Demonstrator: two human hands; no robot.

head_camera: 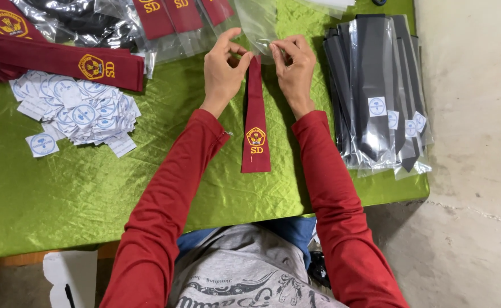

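Note:
A dark red necktie [255, 122] with a yellow emblem lies lengthwise on the green cloth [79, 188], its narrow end pointing away from me. My left hand [223, 68] pinches that narrow end from the left. My right hand [292, 64] holds the mouth of a clear plastic sleeve [256, 23] just above the tie's tip. Both arms wear red sleeves.
A stack of dark ties in clear sleeves [379, 91] lies at the right. A heap of small white round-printed labels [79, 108] sits at the left. More dark red ties [51, 60] and bagged ones [170, 17] lie at the back. The table edge runs along the right and front.

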